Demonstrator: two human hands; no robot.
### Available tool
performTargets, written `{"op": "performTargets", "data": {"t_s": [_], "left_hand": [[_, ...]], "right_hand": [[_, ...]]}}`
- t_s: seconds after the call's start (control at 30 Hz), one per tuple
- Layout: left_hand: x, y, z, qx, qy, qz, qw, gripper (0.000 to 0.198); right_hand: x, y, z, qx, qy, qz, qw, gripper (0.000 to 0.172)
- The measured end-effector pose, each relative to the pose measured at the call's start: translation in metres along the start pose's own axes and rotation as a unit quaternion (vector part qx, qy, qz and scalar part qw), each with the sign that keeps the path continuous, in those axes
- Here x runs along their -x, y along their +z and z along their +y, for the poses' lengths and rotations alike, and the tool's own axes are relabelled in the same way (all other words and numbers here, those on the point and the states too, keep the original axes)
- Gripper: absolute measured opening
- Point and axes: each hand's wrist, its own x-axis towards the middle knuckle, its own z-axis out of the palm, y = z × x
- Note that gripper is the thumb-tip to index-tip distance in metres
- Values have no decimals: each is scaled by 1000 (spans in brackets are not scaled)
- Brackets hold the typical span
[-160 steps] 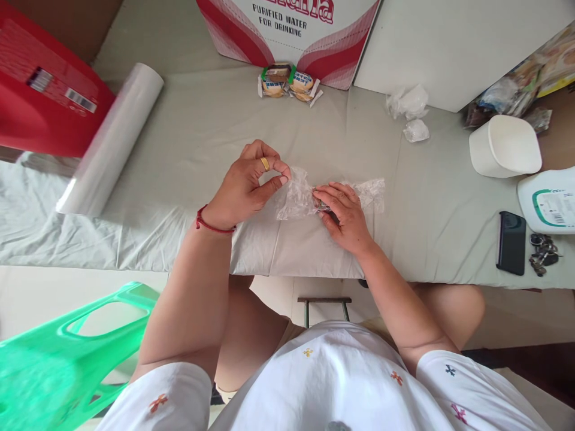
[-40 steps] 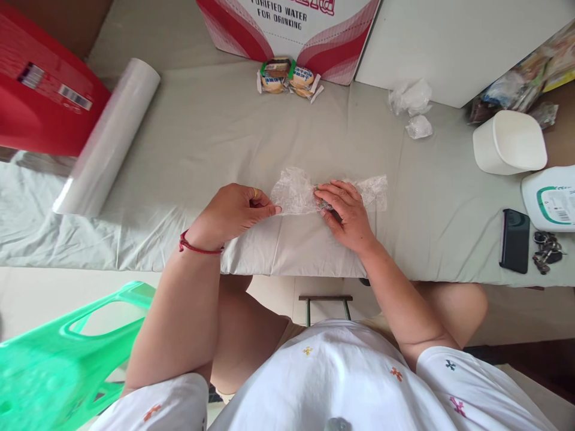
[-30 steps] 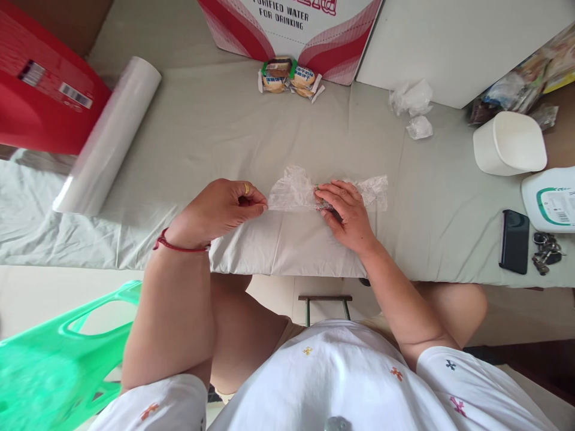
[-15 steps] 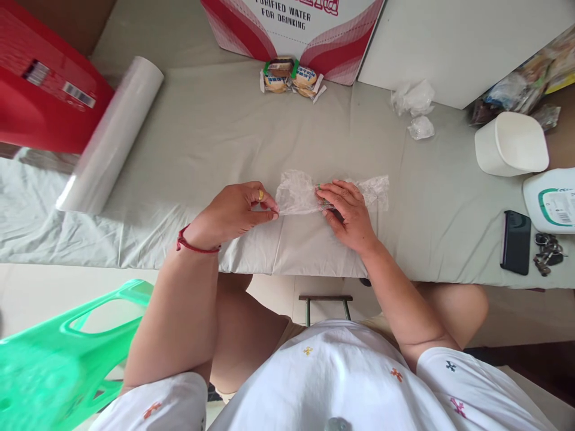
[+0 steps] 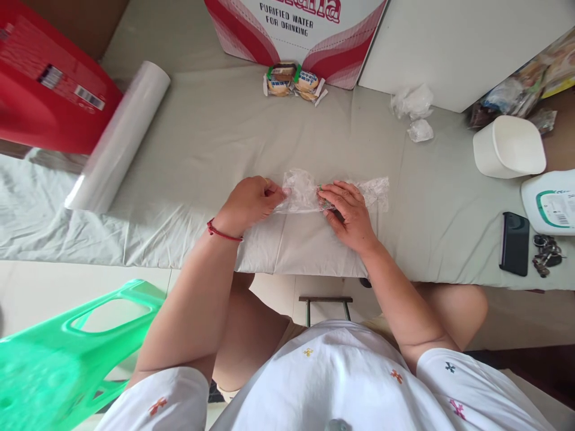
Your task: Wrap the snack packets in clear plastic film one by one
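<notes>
Table (image 5: 215, 131) ran across the full width of the view, covered by a pale grey-green cloth (image 5: 449, 197); cloth creased throughout, most heavily at the left, its near edge slightly wavy. Upright white panel (image 5: 431, 48) stood along the back right; whether wall or the side of some furniture could not be determined. Brown surface (image 5: 72, 18) at the far left corner, a tan one (image 5: 563, 143) at the right edge. Floor (image 5: 45, 293): light cream tiles, thin joint lines visible. Green plastic stool (image 5: 40, 377) with cut-out openings occupied the lower left. Metal frame (image 5: 326, 299), dark crossbar on two legs, showed beneath the table. Dark reddish-brown area at lower right, unidentified. Light soft and even, shadows faint.
</notes>
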Motion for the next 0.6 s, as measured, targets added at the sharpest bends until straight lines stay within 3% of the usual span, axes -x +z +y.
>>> {"op": "performTargets", "data": {"t_s": [0.1, 0.23, 0.37, 0.5, 0.6], "left_hand": [[-1, 1, -2, 5, -5, -19, 1000, 22], [0, -9, -7, 97, 7, -17, 995, 15], [1, -15, -9, 212, -46, -49, 975, 16], [3, -9, -4, 273, -94, -38, 957, 17], [6, -4, 1, 287, -94, -13, 953, 28]], "right_hand": [[0, 0, 0, 1, -7, 3, 1000, 40], [0, 0, -1, -3, -10, 12, 1000, 40], [-1, -1, -3, -12, 0, 11, 1000, 41], [-1, -2, -3, -16, 5, 6, 1000, 42], [-1, -2, -3, -19, 7, 3, 1000, 42]]}}
